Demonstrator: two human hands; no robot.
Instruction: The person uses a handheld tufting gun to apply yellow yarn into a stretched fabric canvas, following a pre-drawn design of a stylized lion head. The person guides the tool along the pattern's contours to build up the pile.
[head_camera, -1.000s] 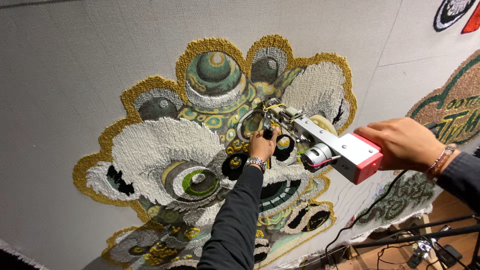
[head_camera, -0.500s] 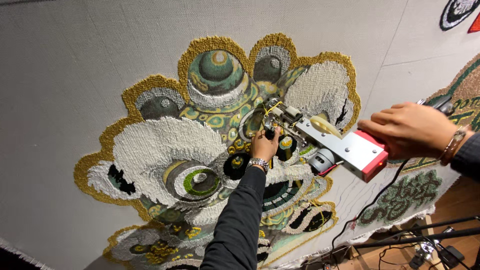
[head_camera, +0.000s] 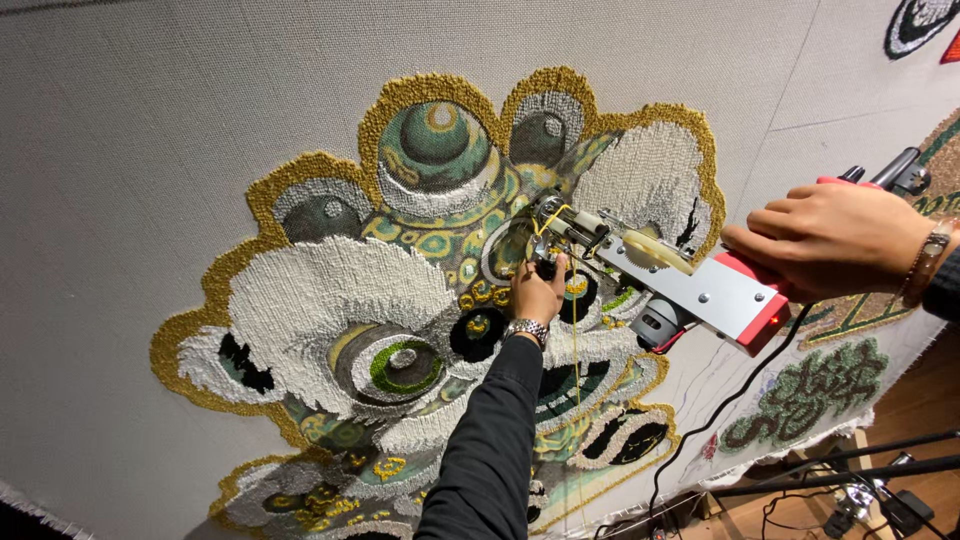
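A tufting gun (head_camera: 690, 285) with a silver body and red rear is pressed nose-first against a stretched grey cloth (head_camera: 150, 140). My right hand (head_camera: 835, 238) grips the gun's red rear handle. My left hand (head_camera: 537, 292), with a wristwatch and dark sleeve, is closed around the black front grip just under the needle end. Yellow yarn (head_camera: 575, 330) runs down from the nose. The needle touches a tufted lion-head design (head_camera: 430, 270) in gold, white, green and black, near its middle.
More tufted patches show at the right: a green and white motif (head_camera: 800, 395) and a gold-edged piece (head_camera: 945, 140). A black power cord (head_camera: 720, 410) hangs from the gun. Metal frame bars and cables (head_camera: 860, 480) lie at the bottom right over a wooden floor.
My right hand and the gun's rear have swung upward and slightly right, tilting the gun. My left hand stays at the nose on the same spot of the design.
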